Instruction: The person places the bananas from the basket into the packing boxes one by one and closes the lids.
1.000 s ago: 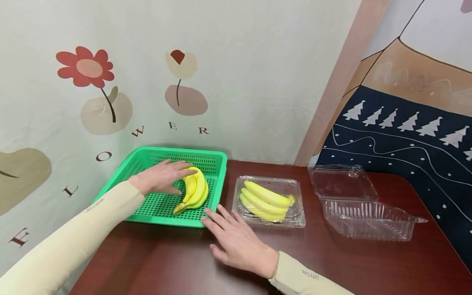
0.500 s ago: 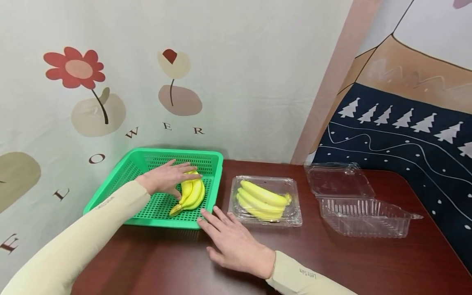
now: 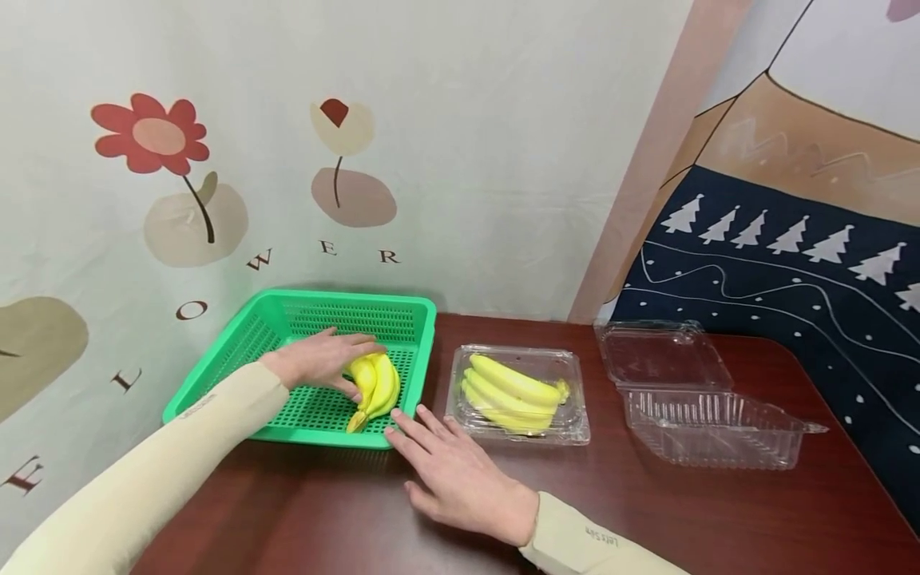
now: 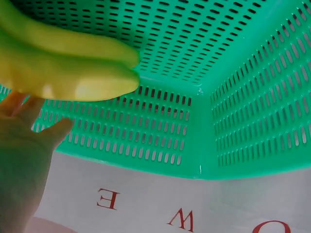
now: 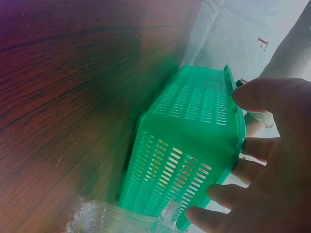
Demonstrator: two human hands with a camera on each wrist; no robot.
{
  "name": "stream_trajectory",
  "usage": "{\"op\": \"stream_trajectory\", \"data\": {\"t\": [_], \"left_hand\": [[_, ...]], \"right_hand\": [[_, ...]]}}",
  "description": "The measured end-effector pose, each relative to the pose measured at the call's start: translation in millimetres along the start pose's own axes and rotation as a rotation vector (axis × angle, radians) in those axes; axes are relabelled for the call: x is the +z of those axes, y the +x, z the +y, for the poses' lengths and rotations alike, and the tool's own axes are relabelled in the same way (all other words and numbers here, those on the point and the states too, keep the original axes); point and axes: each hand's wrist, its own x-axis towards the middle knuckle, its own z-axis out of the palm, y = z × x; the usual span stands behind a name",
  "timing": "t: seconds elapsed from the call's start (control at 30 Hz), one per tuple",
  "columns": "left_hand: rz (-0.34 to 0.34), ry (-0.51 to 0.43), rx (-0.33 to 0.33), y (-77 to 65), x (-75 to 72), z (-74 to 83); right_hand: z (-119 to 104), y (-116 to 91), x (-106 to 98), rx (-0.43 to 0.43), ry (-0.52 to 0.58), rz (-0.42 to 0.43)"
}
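A bunch of yellow bananas (image 3: pixel 386 385) sits in the green basket (image 3: pixel 302 433), stem toward the basket's front side. My left hand (image 3: pixel 319 359) grips the bunch from its left and far side, thumb on the near-left banana and fingers over the far end. In the left wrist view, the fingers of that hand (image 4: pixel 19 155) meet the banana's edge. My right hand (image 3: pixel 470 483) lies spread with straight fingers at the basket's front right corner. The right wrist view shows its fingers (image 5: pixel 226 194) along the basket rim; firm contact is hard to tell.
A clear clamshell box (image 3: pixel 580 427) with several bananas inside stands closed, right of the basket. Farther right, another clear clamshell (image 3: pixel 719 431) stands with its lid up. Both are on the dark red-brown table (image 3: pixel 618 495). A patterned cloth wall (image 3: pixel 489 200) rises behind.
My left hand has come down onto the bananas and taken hold; the bunch has turned slightly, its stem shifting toward the front right. My right hand has stayed by the basket corner.
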Motion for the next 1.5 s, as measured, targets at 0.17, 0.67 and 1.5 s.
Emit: {"op": "stream_trajectory", "data": {"t": [0.17, 0.67, 1.5], "left_hand": [[0.029, -0.003, 0.0, -8.6, 1.1, -3.2], [0.088, -0.106, 0.031, -18.5, 13.3, -4.5], [0.27, -0.191, -0.112, -53.3, -5.8, -1.2]], "right_hand": [[-0.2, 0.2, 1.0, 0.0, 0.003, 0.006], [-0.4, -2.5, 0.3, -0.002, 0.014, 0.012], [-0.6, -26.5, -7.9, 0.03, 0.059, 0.033]]}}
